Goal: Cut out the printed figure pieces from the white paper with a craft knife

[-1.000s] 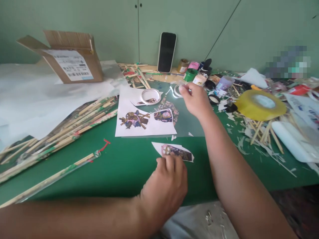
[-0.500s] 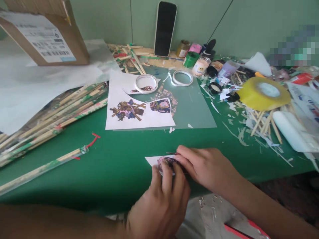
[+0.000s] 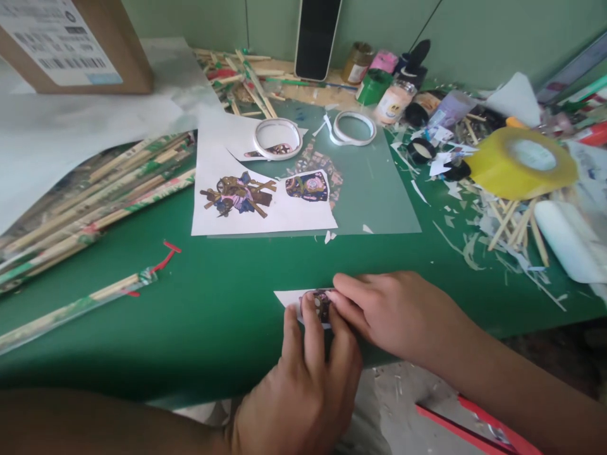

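Note:
A small piece of white paper (image 3: 287,299) printed with a dark, pink-patterned picture lies on the green table top near its front edge. My left hand (image 3: 303,373) rests over it, fingers stretched and apart, their tips pressing the paper down. At the paper's upper right edge is my right hand (image 3: 379,306), its thumb and forefinger pinched together. Whatever those fingers hold is hidden. Farther back, a larger white sheet (image 3: 265,218) carries a brown-and-blue printed figure and a dark pot-like picture.
Two white tape rolls (image 3: 355,129) stand behind. To the left lie bundled chopsticks (image 3: 95,208) and a cardboard box (image 3: 128,63). On the right are a yellow tape roll (image 3: 497,164), paint jars (image 3: 392,104) and paper scraps. A phone (image 3: 317,41) leans on the wall.
The view has tipped slightly downward. My right fingertips have shifted a little along the paper's edge, and the thin dark thing seen by them no longer shows. My left hand still presses the paper.

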Available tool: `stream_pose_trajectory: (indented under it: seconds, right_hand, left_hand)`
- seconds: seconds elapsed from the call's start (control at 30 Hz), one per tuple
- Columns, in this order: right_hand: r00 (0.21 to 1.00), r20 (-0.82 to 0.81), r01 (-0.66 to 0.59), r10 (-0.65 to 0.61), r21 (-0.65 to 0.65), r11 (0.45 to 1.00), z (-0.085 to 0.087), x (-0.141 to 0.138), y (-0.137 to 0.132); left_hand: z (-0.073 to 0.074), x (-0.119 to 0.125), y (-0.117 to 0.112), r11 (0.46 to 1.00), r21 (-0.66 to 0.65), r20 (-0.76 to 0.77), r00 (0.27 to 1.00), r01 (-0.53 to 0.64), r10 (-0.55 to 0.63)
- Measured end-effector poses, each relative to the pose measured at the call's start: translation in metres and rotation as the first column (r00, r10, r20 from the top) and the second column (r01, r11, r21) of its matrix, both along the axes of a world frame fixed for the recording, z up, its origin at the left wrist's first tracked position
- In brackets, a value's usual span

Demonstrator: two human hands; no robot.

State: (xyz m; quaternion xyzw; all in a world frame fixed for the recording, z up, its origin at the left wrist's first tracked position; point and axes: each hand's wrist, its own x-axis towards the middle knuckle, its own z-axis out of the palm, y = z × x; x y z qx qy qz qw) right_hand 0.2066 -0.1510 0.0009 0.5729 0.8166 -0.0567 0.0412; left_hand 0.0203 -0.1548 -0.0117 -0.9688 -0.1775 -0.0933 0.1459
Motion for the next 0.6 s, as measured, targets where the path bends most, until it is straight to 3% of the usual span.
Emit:
stream_pose_trajectory:
  seconds: [0.6]
  right_hand:
    - [0.999,0.047,-0.022,0.022,-0.001,1.000,0.0046,-0.0018,0.0022]
  left_hand:
    - [0.0028,-0.0010,0.0000,1.000,-0.022,-0.011,1.000,-0.018,0.018]
